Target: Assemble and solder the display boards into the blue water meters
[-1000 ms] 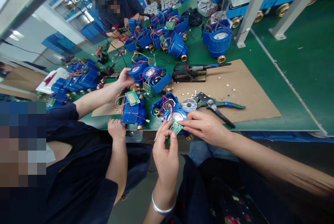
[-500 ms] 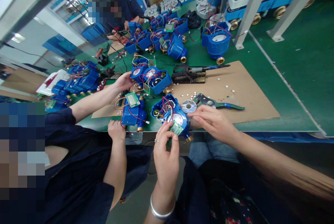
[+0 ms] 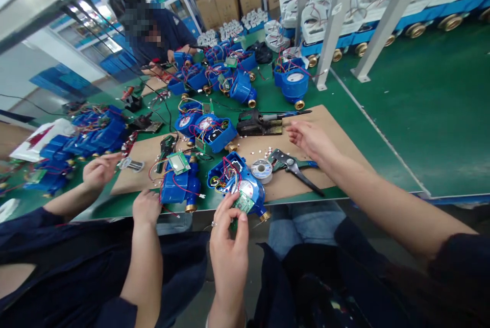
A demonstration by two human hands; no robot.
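Between the fingers of my left hand [image 3: 228, 236] is a small green circuit board [image 3: 243, 202], wired to a blue meter [image 3: 250, 188] with a brass end at the bench's front edge. My right hand [image 3: 306, 136] is raised over the cardboard, its fingers bent and apart with nothing seen in them, near the black soldering iron stand [image 3: 260, 124]. The iron [image 3: 285, 115] lies in that stand. Beside the meter are a solder spool [image 3: 262, 170] and a wire stripper [image 3: 293, 165].
At the left, a co-worker's hands [image 3: 100, 169] are near another meter [image 3: 178, 185] and a solder coil [image 3: 132, 165]. More blue meters [image 3: 241, 88] stand behind. Metal posts [image 3: 337, 22] rise at the right; another person [image 3: 164, 32] sits across the bench.
My right hand has left the solder spool and moved up toward the iron stand. The wire stripper has turned. The co-worker's far hand has moved left. The view has shifted.
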